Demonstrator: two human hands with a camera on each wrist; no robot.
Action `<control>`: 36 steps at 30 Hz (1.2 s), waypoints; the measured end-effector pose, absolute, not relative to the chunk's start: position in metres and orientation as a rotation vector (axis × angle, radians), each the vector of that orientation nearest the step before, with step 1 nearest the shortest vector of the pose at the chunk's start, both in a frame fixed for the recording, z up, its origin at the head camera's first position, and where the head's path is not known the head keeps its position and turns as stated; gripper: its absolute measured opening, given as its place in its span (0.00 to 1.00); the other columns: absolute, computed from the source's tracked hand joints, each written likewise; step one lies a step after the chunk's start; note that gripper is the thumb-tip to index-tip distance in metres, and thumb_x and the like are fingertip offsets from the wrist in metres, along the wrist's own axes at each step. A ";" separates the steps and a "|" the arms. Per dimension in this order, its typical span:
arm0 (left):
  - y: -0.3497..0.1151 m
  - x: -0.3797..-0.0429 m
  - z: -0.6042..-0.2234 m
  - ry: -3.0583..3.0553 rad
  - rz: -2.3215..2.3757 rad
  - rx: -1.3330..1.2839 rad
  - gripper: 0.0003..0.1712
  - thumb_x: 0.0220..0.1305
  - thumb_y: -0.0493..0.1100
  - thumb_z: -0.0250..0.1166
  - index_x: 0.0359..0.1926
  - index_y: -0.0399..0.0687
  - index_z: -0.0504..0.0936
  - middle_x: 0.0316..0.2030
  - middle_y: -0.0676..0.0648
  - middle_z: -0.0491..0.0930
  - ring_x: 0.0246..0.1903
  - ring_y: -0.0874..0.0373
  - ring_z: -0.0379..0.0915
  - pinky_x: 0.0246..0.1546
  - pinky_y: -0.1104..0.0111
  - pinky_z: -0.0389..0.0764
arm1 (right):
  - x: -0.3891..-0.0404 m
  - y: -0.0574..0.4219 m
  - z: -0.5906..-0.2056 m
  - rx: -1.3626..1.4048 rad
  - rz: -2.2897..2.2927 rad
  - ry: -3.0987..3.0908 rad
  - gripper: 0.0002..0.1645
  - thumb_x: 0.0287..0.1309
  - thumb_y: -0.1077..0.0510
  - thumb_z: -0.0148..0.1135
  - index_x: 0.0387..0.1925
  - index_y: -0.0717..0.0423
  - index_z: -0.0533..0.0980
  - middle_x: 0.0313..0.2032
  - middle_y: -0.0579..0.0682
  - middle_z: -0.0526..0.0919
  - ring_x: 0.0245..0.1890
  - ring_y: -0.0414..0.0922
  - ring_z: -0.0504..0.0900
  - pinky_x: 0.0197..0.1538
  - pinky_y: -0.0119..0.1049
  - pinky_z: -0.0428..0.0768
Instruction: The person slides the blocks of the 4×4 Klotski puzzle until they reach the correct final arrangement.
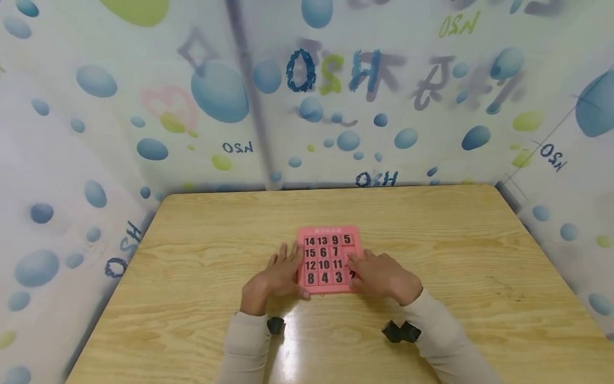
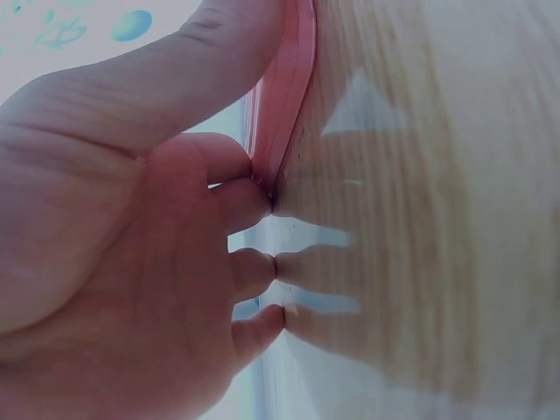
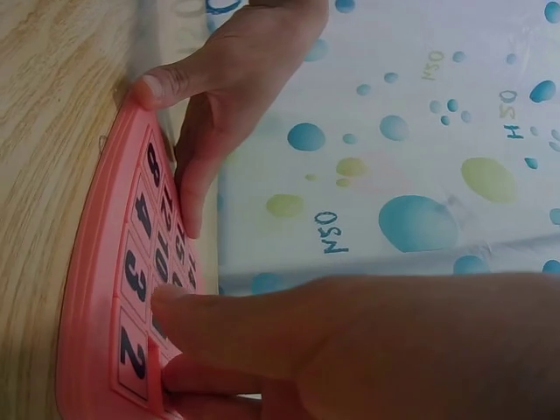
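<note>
We see first the pale wall covering (image 1: 292, 136), which carries blue and green drops and stands behind the table and at its left and right. Before it spreads the wood-grain table (image 1: 168, 298), and over its near part reach two light sleeves (image 1: 247, 341). The pink number board (image 1: 331, 289) lies flat on the table, around the middle, between the two hands. The left hand (image 1: 278, 274) is at the left edge of the board; its fingers are spread apart and touch this side, with the thumb at the near left corner. In the left wrist view we notice that some of its fingertips meet the table just beside the board. The right hand (image 1: 386, 274) comes from the right and rests its fingers on the right column, the tips a little apart from each other. At each wrist we find a small black device (image 1: 402, 332). Smallest are the tiles: the 5 (image 1: 347, 239) is in the far right corner with a gap on its near side, and the 2 (image 3: 133, 360) is in the near right corner, partly covered in the head view.
</note>
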State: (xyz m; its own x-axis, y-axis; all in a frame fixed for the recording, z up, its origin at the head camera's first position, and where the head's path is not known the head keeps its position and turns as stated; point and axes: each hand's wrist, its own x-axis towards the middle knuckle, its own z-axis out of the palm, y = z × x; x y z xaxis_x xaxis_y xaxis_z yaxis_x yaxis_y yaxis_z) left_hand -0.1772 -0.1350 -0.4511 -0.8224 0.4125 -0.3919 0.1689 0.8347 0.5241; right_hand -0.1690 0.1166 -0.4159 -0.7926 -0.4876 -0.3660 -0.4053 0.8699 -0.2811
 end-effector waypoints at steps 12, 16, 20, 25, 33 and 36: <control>-0.137 -0.177 -0.453 2.519 0.676 0.432 0.68 0.53 0.52 0.76 0.78 0.40 0.37 0.78 0.39 0.31 0.76 0.39 0.19 0.76 0.46 0.32 | -0.181 0.115 -0.427 -0.645 -0.268 2.636 0.36 0.71 0.49 0.54 0.73 0.60 0.61 0.73 0.60 0.62 0.73 0.63 0.57 0.70 0.62 0.62; -0.136 -0.178 -0.452 2.519 0.683 0.427 0.68 0.52 0.52 0.76 0.78 0.40 0.37 0.78 0.39 0.31 0.76 0.40 0.19 0.76 0.47 0.31 | -0.184 0.114 -0.429 -0.625 -0.251 2.637 0.36 0.71 0.47 0.54 0.74 0.57 0.60 0.74 0.57 0.60 0.74 0.62 0.56 0.70 0.63 0.60; -0.136 -0.178 -0.452 2.510 0.678 0.415 0.69 0.52 0.52 0.76 0.79 0.40 0.37 0.78 0.39 0.30 0.76 0.40 0.19 0.76 0.47 0.32 | -0.183 0.115 -0.427 -0.659 -0.254 2.624 0.36 0.71 0.48 0.54 0.74 0.57 0.61 0.75 0.56 0.58 0.75 0.61 0.55 0.71 0.63 0.60; -0.136 -0.177 -0.452 2.503 0.664 0.416 0.69 0.52 0.52 0.76 0.79 0.41 0.36 0.78 0.39 0.30 0.76 0.40 0.18 0.76 0.47 0.32 | -0.176 0.121 -0.414 -0.738 -0.288 2.618 0.32 0.72 0.53 0.53 0.72 0.60 0.64 0.72 0.59 0.64 0.72 0.61 0.62 0.69 0.59 0.66; -0.136 -0.178 -0.451 2.506 0.657 0.429 0.69 0.52 0.52 0.76 0.79 0.41 0.36 0.78 0.39 0.30 0.76 0.40 0.19 0.76 0.47 0.32 | -0.167 0.124 -0.397 -0.777 -0.300 2.556 0.15 0.69 0.55 0.56 0.52 0.55 0.81 0.25 0.47 0.78 0.21 0.40 0.65 0.28 0.36 0.65; -0.135 -0.178 -0.451 2.508 0.660 0.438 0.68 0.52 0.52 0.76 0.79 0.41 0.37 0.78 0.39 0.31 0.76 0.40 0.19 0.76 0.46 0.32 | -0.163 0.124 -0.395 -0.797 -0.238 2.528 0.08 0.67 0.52 0.60 0.42 0.50 0.80 0.20 0.44 0.69 0.22 0.40 0.67 0.30 0.36 0.67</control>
State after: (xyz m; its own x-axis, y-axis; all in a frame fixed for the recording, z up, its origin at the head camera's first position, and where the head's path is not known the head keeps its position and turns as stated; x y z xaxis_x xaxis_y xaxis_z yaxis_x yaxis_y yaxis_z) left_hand -0.1779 -0.1349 -0.4508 -0.8201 0.4201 -0.3884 0.1746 0.8302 0.5294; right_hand -0.1631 0.1243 -0.3954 -0.7178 -0.5778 -0.3883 -0.4951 0.8159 -0.2987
